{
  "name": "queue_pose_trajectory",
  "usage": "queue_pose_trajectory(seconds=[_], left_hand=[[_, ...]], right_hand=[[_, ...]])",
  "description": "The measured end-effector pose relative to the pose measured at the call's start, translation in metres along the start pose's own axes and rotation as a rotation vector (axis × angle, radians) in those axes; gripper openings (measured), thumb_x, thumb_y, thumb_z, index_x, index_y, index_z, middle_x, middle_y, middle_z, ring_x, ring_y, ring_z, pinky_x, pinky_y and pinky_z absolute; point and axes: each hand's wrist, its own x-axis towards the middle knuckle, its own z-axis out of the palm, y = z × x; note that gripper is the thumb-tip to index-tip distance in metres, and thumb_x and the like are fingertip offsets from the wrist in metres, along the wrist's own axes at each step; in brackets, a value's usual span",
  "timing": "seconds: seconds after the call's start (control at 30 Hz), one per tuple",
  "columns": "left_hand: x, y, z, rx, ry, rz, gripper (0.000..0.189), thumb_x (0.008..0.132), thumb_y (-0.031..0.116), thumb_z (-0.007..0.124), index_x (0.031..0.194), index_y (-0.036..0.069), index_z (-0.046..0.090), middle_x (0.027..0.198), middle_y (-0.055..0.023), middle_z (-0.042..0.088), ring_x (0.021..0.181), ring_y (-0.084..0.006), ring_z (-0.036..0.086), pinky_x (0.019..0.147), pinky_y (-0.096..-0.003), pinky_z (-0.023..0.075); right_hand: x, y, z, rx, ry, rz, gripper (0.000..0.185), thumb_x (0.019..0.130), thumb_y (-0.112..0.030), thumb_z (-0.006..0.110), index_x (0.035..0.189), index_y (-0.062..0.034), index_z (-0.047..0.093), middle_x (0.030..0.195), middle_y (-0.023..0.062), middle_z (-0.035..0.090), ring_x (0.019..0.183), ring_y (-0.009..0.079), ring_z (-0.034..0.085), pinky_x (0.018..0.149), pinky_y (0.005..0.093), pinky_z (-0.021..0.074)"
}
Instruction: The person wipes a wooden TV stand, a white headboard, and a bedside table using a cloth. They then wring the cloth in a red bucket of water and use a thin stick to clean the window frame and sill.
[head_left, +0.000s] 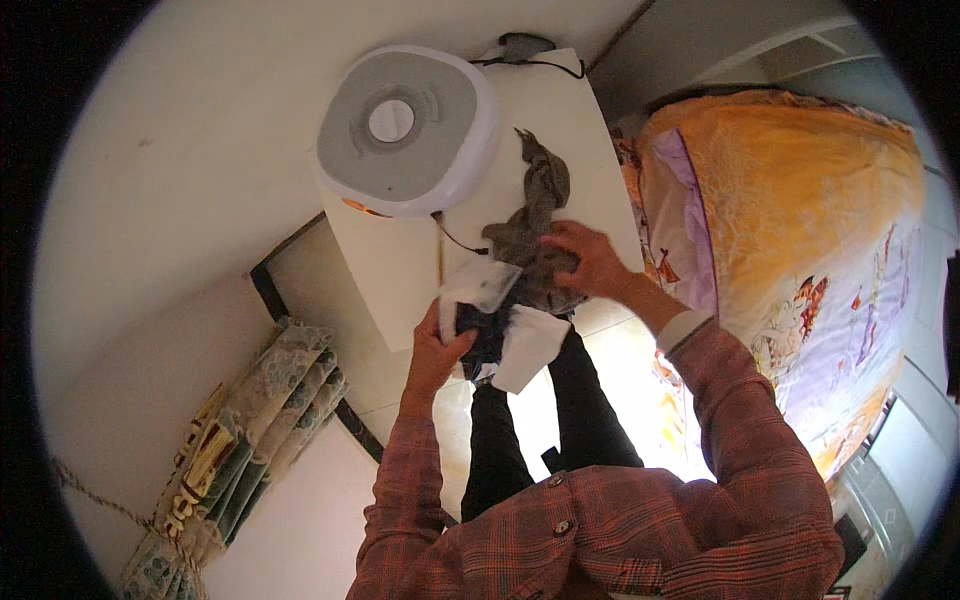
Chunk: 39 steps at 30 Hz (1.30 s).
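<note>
At the near edge of the white tabletop (390, 277), my left hand (439, 349) grips a dark bundle (487, 330), thumb on top. Around that bundle are a clear plastic wrapper (480, 281) and a white sheet (534, 345) that looks like paper or card. Crumpled grey-brown thin cloth (546, 184), perhaps hosiery, trails across the table from its far side down to the bundle. My right hand (592, 259) has its thumb and fingers around the near part of this cloth. Folds and wrapper hide where cloth and bundle meet.
A round white appliance with a grey top (409, 127) stands at the table's left. A short black cable (457, 232) lies in front of it, and a black adapter (525, 46) at the back. To the right is a bed with an orange patterned cover (795, 195); a gathered curtain (247, 427) hangs lower left.
</note>
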Motion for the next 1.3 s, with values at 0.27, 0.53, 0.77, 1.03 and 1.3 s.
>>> queue_pose_trajectory(seconds=[0.27, 0.53, 0.77, 1.03, 1.3], left_hand=[[-0.016, -0.046, -0.029, -0.098, 0.478, -0.216, 0.027, 0.081, 0.010, 0.069, 0.105, -0.002, 0.060, 0.093, -0.0029, 0.063, 0.078, -0.0141, 0.058, 0.073, -0.0272, 0.0474], [0.003, -0.071, -0.051, -0.680, 0.421, 0.005, 0.023, 0.087, 0.017, 0.064, 0.103, 0.002, 0.057, 0.093, -0.0031, 0.062, 0.083, -0.0157, 0.063, 0.073, -0.0314, 0.0546], [0.005, -0.072, -0.062, -0.857, 0.396, 0.023, 0.025, 0.090, 0.022, 0.061, 0.106, 0.005, 0.054, 0.097, -0.0063, 0.064, 0.085, -0.0195, 0.065, 0.075, -0.0324, 0.0547], [-0.030, -0.069, -0.038, -0.613, 0.310, -0.132, 0.024, 0.085, 0.008, 0.065, 0.106, 0.002, 0.056, 0.093, -0.0035, 0.063, 0.083, -0.0153, 0.063, 0.074, -0.0300, 0.0534], [-0.034, -0.029, -0.004, -0.458, 0.211, -0.025, 0.041, 0.079, 0.010, 0.073, 0.114, 0.000, 0.056, 0.101, -0.0053, 0.064, 0.089, -0.0134, 0.061, 0.081, -0.0276, 0.0506]], right_hand=[[0.055, 0.049, -0.080, -0.440, 0.306, 0.187, 0.060, 0.071, -0.029, 0.073, 0.123, -0.0051, 0.053, 0.133, 0.0189, 0.046, 0.120, 0.0373, 0.046, 0.101, 0.0482, 0.0366], [-0.037, 0.008, 0.021, -0.327, 0.346, 0.126, 0.059, 0.061, -0.019, 0.076, 0.111, -0.0021, 0.052, 0.129, 0.0210, 0.045, 0.115, 0.0416, 0.043, 0.096, 0.0515, 0.0370], [-0.063, -0.032, 0.081, -0.144, 0.223, 0.088, 0.058, 0.055, -0.015, 0.079, 0.108, -0.0067, 0.058, 0.127, 0.0186, 0.049, 0.113, 0.0382, 0.048, 0.094, 0.0458, 0.0438], [0.026, 0.046, -0.048, -0.490, 0.519, 0.125, 0.057, 0.060, -0.016, 0.079, 0.113, -0.0081, 0.059, 0.127, 0.0135, 0.052, 0.117, 0.0340, 0.048, 0.098, 0.0438, 0.0411], [-0.051, 0.012, -0.026, -0.333, 0.016, 0.293, 0.042, 0.069, -0.023, 0.076, 0.108, -0.0147, 0.064, 0.117, 0.0120, 0.056, 0.115, 0.0329, 0.051, 0.097, 0.0427, 0.0434]])
